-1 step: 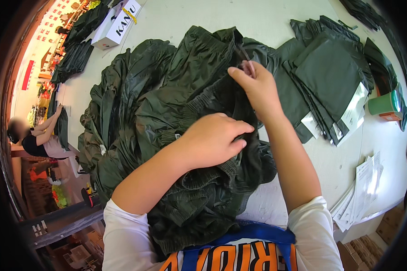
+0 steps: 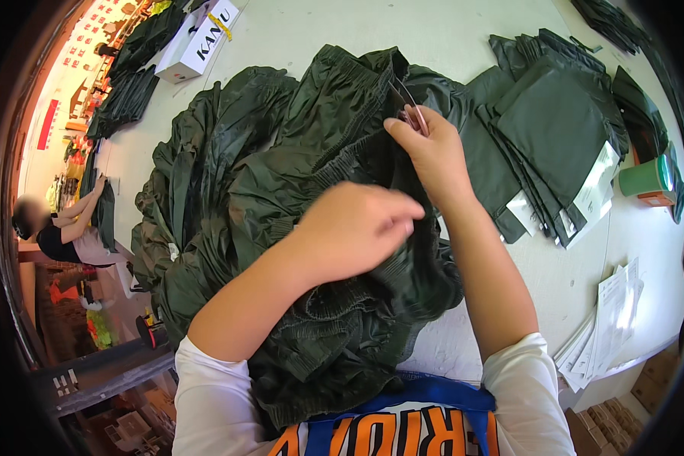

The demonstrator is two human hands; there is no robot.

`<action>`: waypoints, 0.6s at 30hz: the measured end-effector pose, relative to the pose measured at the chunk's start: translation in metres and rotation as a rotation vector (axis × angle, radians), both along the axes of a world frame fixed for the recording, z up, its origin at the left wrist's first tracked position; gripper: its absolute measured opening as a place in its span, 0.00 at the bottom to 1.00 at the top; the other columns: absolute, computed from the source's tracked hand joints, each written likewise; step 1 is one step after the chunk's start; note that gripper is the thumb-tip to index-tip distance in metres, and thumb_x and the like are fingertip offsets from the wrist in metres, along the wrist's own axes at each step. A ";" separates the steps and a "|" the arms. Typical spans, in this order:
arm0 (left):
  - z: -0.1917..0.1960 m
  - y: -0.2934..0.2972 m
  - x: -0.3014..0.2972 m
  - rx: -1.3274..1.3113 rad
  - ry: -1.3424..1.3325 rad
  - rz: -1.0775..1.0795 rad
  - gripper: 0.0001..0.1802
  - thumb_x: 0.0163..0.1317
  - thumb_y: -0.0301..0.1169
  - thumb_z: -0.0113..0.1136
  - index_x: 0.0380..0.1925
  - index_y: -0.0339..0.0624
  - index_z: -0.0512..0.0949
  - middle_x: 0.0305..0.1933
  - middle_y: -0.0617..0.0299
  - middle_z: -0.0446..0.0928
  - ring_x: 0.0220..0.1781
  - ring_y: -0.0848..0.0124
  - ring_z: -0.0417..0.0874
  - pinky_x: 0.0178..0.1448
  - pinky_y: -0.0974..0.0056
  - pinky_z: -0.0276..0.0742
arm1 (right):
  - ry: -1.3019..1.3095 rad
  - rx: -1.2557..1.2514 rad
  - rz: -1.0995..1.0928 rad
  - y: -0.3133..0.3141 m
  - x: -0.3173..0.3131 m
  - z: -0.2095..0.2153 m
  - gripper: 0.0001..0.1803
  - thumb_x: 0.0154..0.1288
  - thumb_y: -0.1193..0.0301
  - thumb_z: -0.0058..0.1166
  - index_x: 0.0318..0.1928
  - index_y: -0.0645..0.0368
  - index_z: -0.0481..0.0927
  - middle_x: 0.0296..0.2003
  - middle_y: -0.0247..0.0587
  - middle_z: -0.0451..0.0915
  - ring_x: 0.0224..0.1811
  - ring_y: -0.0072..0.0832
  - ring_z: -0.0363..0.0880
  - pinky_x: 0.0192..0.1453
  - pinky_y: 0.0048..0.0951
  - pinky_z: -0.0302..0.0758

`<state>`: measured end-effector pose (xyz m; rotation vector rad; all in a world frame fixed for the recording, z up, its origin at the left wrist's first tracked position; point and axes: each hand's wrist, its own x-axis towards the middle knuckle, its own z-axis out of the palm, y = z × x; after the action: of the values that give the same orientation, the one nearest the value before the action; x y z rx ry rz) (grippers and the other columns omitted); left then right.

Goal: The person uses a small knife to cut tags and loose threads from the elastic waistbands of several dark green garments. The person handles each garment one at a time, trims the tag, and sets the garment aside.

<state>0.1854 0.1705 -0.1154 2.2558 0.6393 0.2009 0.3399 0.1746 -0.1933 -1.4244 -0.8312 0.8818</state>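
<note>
While papers are lying on the near right of the table, a heap of dark green garments is spreading across the middle. Over it the left hand is blurring, fingers partly curled; whether they are gripping cloth, one cannot tell. Right of it, slightly farther, the right hand is pinching a thin tool beside a waistband. A green cylinder is standing at right, and folded garments are lying far right. At far left, another person is handling dark cloth; a white box is sitting beyond.
</note>
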 end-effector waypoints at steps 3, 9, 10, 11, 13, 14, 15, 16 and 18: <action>0.019 0.023 -0.001 -0.127 -0.375 0.429 0.15 0.65 0.19 0.44 0.49 0.35 0.75 0.42 0.56 0.80 0.41 0.73 0.82 0.44 0.70 0.78 | 0.004 0.049 0.030 -0.008 -0.018 0.004 0.12 0.54 0.69 0.57 0.26 0.65 0.71 0.17 0.30 0.66 0.22 0.16 0.61 0.27 0.23 0.63; -0.006 0.062 -0.004 -0.649 -0.556 0.614 0.17 0.63 0.20 0.46 0.53 0.27 0.69 0.54 0.47 0.74 0.55 0.66 0.76 0.62 0.65 0.71 | 0.207 0.064 -0.012 -0.026 -0.055 -0.005 0.09 0.57 0.73 0.54 0.36 0.65 0.80 0.18 0.30 0.69 0.22 0.13 0.63 0.27 0.20 0.64; -0.009 0.064 -0.005 -0.729 -0.546 0.628 0.18 0.63 0.21 0.48 0.53 0.27 0.70 0.53 0.48 0.74 0.55 0.66 0.77 0.61 0.66 0.71 | 0.207 0.065 0.008 -0.027 -0.058 -0.007 0.09 0.57 0.73 0.54 0.36 0.65 0.80 0.19 0.29 0.70 0.22 0.13 0.63 0.28 0.20 0.64; -0.011 0.067 -0.004 -0.649 -0.448 0.624 0.18 0.62 0.21 0.50 0.52 0.28 0.70 0.52 0.49 0.75 0.54 0.68 0.77 0.60 0.66 0.71 | 0.207 0.066 0.028 -0.028 -0.060 -0.009 0.09 0.58 0.74 0.54 0.37 0.66 0.81 0.19 0.28 0.70 0.23 0.13 0.63 0.28 0.19 0.64; -0.015 0.068 0.001 -0.487 -0.255 0.616 0.18 0.60 0.21 0.53 0.52 0.28 0.71 0.51 0.50 0.76 0.52 0.70 0.77 0.57 0.68 0.72 | 0.182 0.063 0.062 -0.029 -0.062 -0.008 0.08 0.59 0.74 0.53 0.37 0.66 0.81 0.20 0.27 0.71 0.23 0.12 0.64 0.28 0.18 0.64; -0.017 0.064 0.003 -0.482 -0.305 0.598 0.20 0.58 0.20 0.56 0.52 0.29 0.72 0.48 0.53 0.77 0.48 0.73 0.77 0.52 0.71 0.72 | 0.156 0.058 0.073 -0.030 -0.062 -0.005 0.08 0.60 0.74 0.53 0.37 0.66 0.81 0.20 0.27 0.72 0.23 0.12 0.64 0.29 0.18 0.64; -0.019 0.066 0.000 -0.469 -0.311 0.596 0.20 0.57 0.20 0.55 0.52 0.28 0.71 0.48 0.54 0.77 0.47 0.73 0.77 0.52 0.71 0.72 | 0.130 0.055 0.085 -0.031 -0.061 -0.004 0.08 0.60 0.74 0.53 0.36 0.66 0.81 0.21 0.27 0.73 0.23 0.12 0.64 0.29 0.18 0.64; -0.022 0.069 -0.004 -0.455 -0.317 0.595 0.20 0.57 0.19 0.55 0.52 0.28 0.71 0.47 0.54 0.77 0.46 0.73 0.78 0.52 0.71 0.72 | 0.228 0.114 0.092 -0.031 -0.060 -0.004 0.07 0.61 0.74 0.54 0.36 0.65 0.81 0.22 0.26 0.74 0.24 0.12 0.64 0.29 0.18 0.64; -0.022 0.070 -0.011 -0.488 -0.371 0.597 0.21 0.57 0.16 0.51 0.52 0.27 0.71 0.46 0.54 0.78 0.44 0.73 0.79 0.52 0.71 0.72 | 0.286 0.130 0.104 -0.041 -0.048 0.007 0.10 0.65 0.70 0.49 0.41 0.64 0.78 0.25 0.26 0.72 0.27 0.12 0.63 0.33 0.15 0.62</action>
<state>0.1743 0.2401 -0.1373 1.4663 1.0142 0.6603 0.2915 0.1334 -0.1863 -1.1183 -0.7346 1.0627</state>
